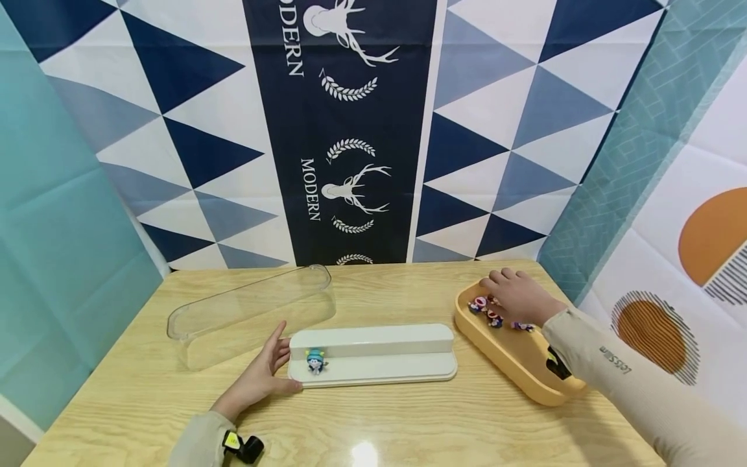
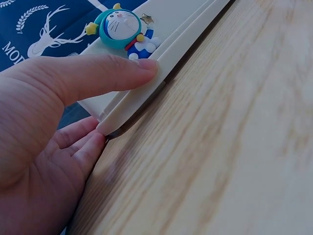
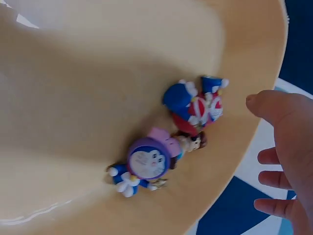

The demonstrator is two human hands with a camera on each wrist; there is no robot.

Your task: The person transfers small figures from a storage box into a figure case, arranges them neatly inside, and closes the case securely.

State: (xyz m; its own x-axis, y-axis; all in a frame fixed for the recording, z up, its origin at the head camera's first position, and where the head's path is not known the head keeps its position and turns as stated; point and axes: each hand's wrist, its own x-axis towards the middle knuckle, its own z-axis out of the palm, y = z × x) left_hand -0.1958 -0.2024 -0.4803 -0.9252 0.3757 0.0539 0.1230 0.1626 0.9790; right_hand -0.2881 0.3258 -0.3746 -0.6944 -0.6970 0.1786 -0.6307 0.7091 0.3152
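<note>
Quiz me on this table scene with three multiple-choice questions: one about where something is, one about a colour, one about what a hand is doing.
1. Where does the small blue figure stand?
A. In the tray
B. On the white stand
C. Under the clear cover

2. What colour is the tray that holds the other figures?
A. Yellow-orange
B. Green
C. Black

3. What is the left hand doing?
A. Lifting the clear cover
B. Hanging off the table
C. Touching the end of the white stand

Answers: 1 B, it stands on the lower step of the white stand. 2 A, the head view shows it yellow-orange. 3 C, thumb and fingers meet the stand's corner, while the clear cover lies apart.
</note>
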